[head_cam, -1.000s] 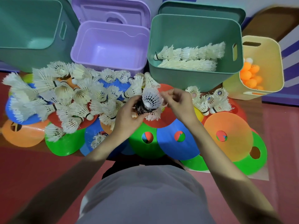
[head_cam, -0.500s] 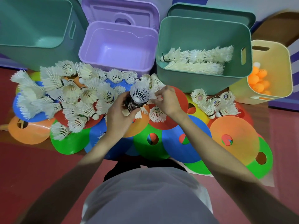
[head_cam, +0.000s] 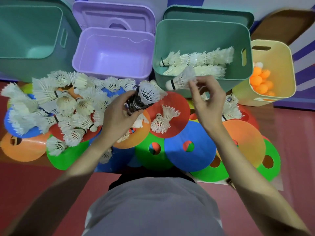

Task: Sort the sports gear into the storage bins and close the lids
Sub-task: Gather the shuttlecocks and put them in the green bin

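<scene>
On the far left stands a big teal bin (head_cam: pixel 30 36), nothing showing in it, and next to it the purple bin (head_cam: pixel 112 53), also bare inside, its lid (head_cam: pixel 114 16) propped behind. In front of them a heap of white shuttlecocks (head_cam: pixel 56 106) lies tangled over flat coloured cone discs (head_cam: pixel 192 145) spread on the floor.

The left hand (head_cam: pixel 117 116) has its grip curled round a dark mesh bag (head_cam: pixel 136 103) with a shuttlecock (head_cam: pixel 150 93) poking out of it, held just above the discs, apparently as the supply being emptied one piece at a time. Just right of it, the right hand (head_cam: pixel 206 97) pinches a single shuttlecock (head_cam: pixel 180 80) by its feathers, cork pointing left, up at the near wall of the green bin (head_cam: pixel 201 31). That bin already holds nested rows of shuttlecocks (head_cam: pixel 197 59), so I'd say this one is headed in with them. Holding it by the skirt should let the cork lead.

Farthest right, the yellow bin (head_cam: pixel 272 55) holds orange balls (head_cam: pixel 260 79). No lid is on yet; most of the sorting looks undone.
</scene>
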A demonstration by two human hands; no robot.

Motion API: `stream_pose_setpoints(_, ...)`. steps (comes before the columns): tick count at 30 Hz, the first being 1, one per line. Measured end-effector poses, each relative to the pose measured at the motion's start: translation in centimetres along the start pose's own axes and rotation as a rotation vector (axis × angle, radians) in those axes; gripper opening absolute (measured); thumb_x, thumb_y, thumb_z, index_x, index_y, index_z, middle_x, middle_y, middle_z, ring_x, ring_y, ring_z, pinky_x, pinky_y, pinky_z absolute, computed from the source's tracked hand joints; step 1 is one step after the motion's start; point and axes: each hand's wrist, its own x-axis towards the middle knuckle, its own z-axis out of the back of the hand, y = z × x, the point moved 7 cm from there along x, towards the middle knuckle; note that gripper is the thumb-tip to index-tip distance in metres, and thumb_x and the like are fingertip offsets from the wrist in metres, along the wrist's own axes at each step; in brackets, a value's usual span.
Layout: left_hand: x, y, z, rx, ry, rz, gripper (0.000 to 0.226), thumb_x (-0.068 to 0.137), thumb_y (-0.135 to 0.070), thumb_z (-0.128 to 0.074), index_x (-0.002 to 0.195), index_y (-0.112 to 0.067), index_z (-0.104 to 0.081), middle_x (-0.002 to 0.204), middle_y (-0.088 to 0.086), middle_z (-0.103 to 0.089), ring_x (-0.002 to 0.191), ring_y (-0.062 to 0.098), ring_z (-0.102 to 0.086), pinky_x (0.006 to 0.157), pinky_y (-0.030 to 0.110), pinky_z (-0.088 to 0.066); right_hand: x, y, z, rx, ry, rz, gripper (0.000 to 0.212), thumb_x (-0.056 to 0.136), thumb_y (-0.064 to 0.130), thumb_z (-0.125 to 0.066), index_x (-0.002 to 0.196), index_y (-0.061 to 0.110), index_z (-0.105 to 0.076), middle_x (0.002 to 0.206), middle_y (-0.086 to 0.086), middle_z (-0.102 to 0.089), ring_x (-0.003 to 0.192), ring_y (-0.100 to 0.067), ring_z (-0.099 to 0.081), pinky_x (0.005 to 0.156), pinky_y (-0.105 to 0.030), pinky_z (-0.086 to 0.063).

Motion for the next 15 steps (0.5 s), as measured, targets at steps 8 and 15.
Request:
stream_pose_setpoints(8,5.4,-6.2,-2.9,0.086,0.150,-0.204,0.061,0.076,-0.028,-0.080,0.131,-0.020,-0.056,0.118,-0.006,-0.063,0.090,0.004,-0.052,0.082,0.022,-0.043,1.8,-0.3,1.8,-0.014,0.016,0.139,0.008,0.090,0.007,-0.064,0.086,0.001,-0.069,0.083,0.001,-0.062,0.074,-0.020,-0.054,0.070,-0.032,-0.045)
stream_pose_setpoints(15,13.7,-12.4,-8.2,0.213,0.310,-0.332,0.055,0.074,-0.023,-0.080,0.126,-0.020,-0.060,0.117,0.002,-0.067,0.092,0.018,-0.059,0.084,0.025,-0.044,4.9,-4.9,4.2,-0.033,-0.105,-0.049,0.014,0.093,0.011,-0.059,0.087,0.006,-0.071,0.085,0.003,-0.067,0.083,0.002,-0.053,0.080,-0.023,-0.039)
